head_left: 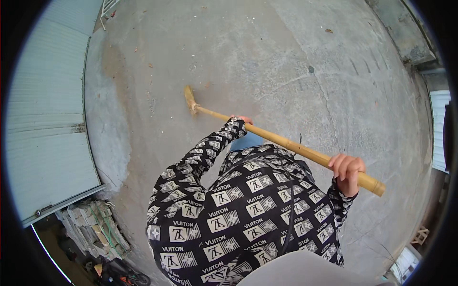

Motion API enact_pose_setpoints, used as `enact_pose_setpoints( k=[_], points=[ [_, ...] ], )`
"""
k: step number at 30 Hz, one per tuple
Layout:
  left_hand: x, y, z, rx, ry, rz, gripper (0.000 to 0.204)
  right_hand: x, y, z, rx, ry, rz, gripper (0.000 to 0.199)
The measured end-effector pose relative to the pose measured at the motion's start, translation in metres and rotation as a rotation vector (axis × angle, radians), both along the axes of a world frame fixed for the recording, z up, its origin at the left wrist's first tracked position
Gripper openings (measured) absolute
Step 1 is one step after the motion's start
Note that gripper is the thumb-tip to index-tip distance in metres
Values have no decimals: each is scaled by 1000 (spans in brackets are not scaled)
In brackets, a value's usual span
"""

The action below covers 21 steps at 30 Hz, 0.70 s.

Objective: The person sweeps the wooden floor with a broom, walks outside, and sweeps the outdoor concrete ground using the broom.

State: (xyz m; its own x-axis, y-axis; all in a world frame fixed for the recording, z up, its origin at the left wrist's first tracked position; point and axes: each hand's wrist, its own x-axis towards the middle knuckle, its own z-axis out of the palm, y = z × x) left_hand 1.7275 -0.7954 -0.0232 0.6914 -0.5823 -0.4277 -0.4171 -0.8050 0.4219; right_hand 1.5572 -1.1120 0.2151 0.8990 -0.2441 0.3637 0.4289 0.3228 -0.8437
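A long-handled broom (301, 148) slants across the view, its yellowish bamboo handle running from upper left to lower right. At the far end, the tan broom head (190, 99) rests on the grey concrete floor, slightly blurred. My left hand (245, 119) grips the handle partway down toward the head, and the sleeve hides much of it. Closer to the thick butt end, my right hand (348, 168) is closed with its fingers wrapped over the handle. Both arms wear black-and-white patterned sleeves.
A pale corrugated metal panel (47, 128) stands along the left. Beneath it lie a tied stack of flat grey pieces (95, 228) and a dark wheeled vehicle (125, 272). A wall base (405, 35) borders the right. Bits of litter, including a leaf (328, 31), dot the concrete floor (267, 52).
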Motion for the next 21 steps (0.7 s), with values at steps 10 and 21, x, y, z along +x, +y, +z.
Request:
enact_pose_setpoints(
  k=[10, 21],
  points=[
    [-19, -163, 99, -741, 111, -469, 24, -97, 11, 202, -618, -387, -39, 32],
    [10, -167, 57, -664, 240, -371, 23, 6, -8, 175, -512, -540, 375, 32]
  ],
)
